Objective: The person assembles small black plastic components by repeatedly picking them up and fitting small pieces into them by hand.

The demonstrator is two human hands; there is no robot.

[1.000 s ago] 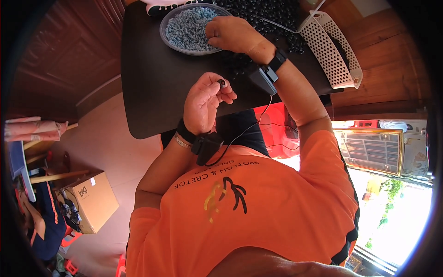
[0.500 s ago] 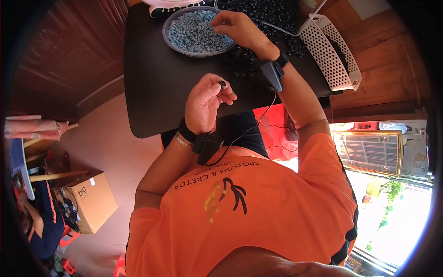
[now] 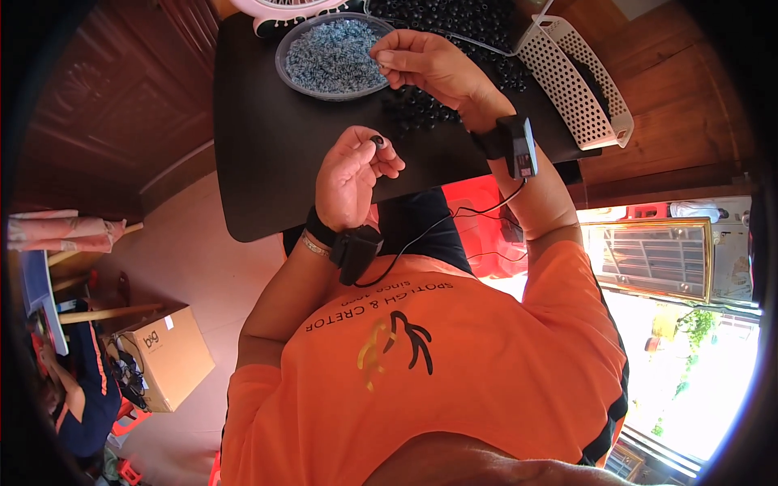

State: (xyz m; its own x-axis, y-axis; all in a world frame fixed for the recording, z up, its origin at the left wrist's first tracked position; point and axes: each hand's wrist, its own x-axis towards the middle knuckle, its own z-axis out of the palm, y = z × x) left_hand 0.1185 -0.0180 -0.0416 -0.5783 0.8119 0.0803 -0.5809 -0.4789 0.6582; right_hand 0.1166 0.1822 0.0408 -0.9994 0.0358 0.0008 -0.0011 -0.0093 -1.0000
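My left hand is raised over the near edge of the dark table, palm up, pinching a small black ring-shaped piece between thumb and forefinger. My right hand is at the right rim of a clear round bowl, its thumb and forefinger pressed together. Whatever lies between those fingertips is too small to make out. Many tiny blue pieces fill the bowl. Behind and under my right hand, a heap of small black pieces spreads over the table.
A white perforated basket stands on the right side of the table, with dark contents. A pink-and-white object is at the far edge. Thin cables run from the devices on my wrists. On the floor at left sits a cardboard box, near another person.
My right hand has come back from over the bowl to its near right rim, and its wrist has turned. My left hand keeps its pinch on the black piece, nearly still.
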